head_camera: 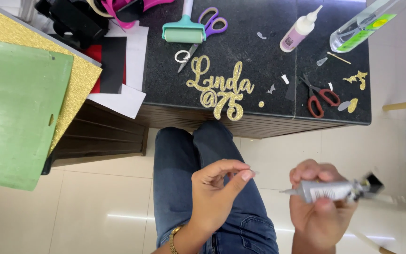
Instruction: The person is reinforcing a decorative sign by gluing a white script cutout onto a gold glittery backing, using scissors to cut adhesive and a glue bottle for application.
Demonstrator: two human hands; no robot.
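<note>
My right hand [319, 207] grips a small silver glue tube [331, 190] held level, its thin nozzle pointing left. My left hand [216, 189] is raised over my lap with thumb and forefinger pinched on a tiny clear piece [253, 172], a short gap from the nozzle tip. Both hands hover above my blue jeans [179, 164]. On the dark stone table [259, 51] ahead lies a gold glitter cut-out of cursive lettering [222, 88].
On the table are purple-handled scissors [207, 28], a teal roller [183, 31], a white glue bottle [299, 31], a clear bottle [363, 23], red-handled scissors [320, 96] and gold scraps [358, 79]. A green cutting mat [15, 113] and gold glitter sheet [78, 80] overhang at left.
</note>
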